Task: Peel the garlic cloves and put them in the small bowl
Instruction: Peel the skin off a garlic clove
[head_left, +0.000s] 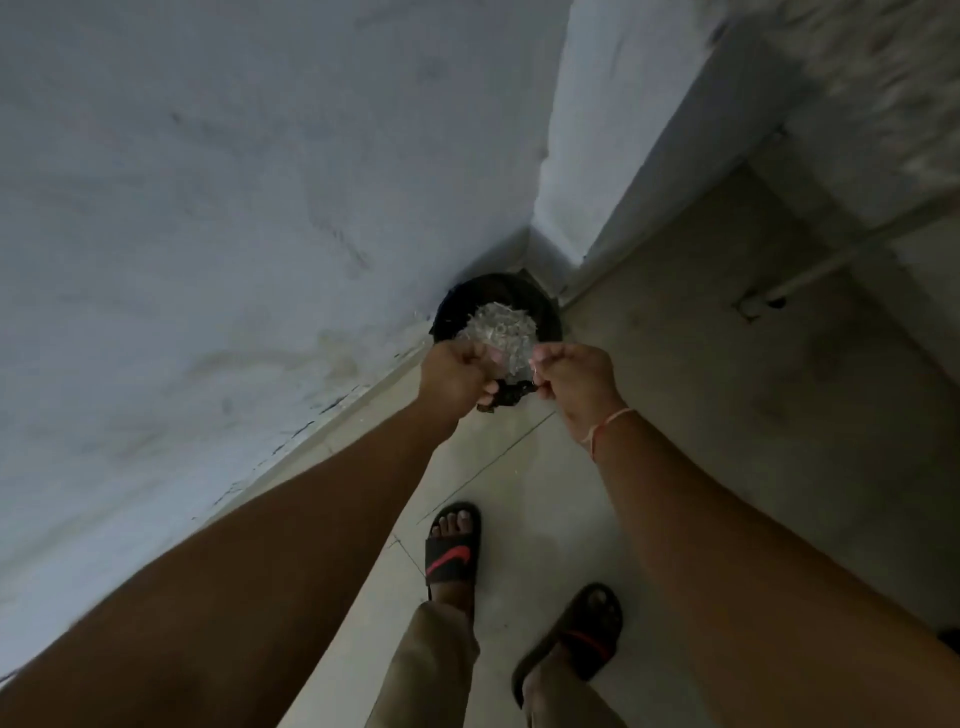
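**A:** What is hard to make out here?

**B:** Quite a lot. The picture is dim and wide-angled. A dark round bin (496, 312) sits on the floor (675, 415), tucked into the corner where two pale walls (208, 208) meet. Its near edge is hidden behind the two hands. Over its mouth there is a pale, flaky heap of what looks like garlic skins (501, 330), though it is too blurred to be certain. I cannot tell whether the heap rests inside the bin or on something held above it. No peeled clove or small bowl can be made out.

**A:** And the hands?

**B:** Both arms reach forward from the bottom edge toward the bin. The left hand (457, 376) is at the bin's near left rim, fingers curled tightly, thumb tucked in, gripping the edge of something thin beneath the heap. The right hand (574, 382) is at the near right rim, fingers curled, thumb and forefinger pinching the other edge of it. A scrap of dark, crumpled material (506, 397), possibly the bin's liner, shows between the hands, just under them. What exactly they hold is unclear.

**A:** Anything else?

**B:** A thin pink thread (608, 423) circles the right wrist. Nearer than the bin, two feet in black sandals (452, 553) stand on the floor, the left with a red mark. The trouser legs are cut off by the bottom edge.
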